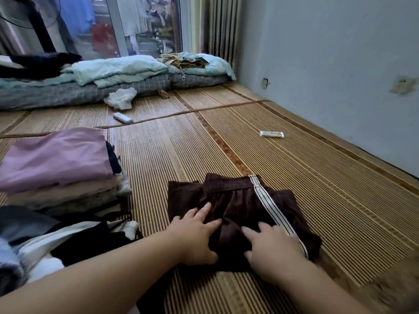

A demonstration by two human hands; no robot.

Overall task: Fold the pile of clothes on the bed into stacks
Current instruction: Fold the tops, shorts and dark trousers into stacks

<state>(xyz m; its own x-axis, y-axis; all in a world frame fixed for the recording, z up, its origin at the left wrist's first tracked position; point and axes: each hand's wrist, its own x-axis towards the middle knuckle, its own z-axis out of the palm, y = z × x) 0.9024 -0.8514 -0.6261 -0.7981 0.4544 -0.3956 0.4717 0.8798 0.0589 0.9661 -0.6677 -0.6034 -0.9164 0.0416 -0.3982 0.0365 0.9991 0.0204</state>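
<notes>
A folded pair of dark brown shorts (235, 200) with a white side stripe lies on the bamboo mat (317, 177) in front of me. My left hand (195, 234) rests flat on the left part of the shorts, fingers straight. My right hand (269, 245) presses on the near right part, beside the stripe. At the left stands a stack of folded clothes (59, 168) with a lilac garment on top. An unfolded pile of black, white and grey clothes (45, 241) lies at the near left.
A white remote (123, 117) and crumpled white cloth (121, 98) lie further back on the mat. A small white packet (271, 134) lies toward the wall at the right. Folded bedding (118, 71) and a grey checked mattress fill the back.
</notes>
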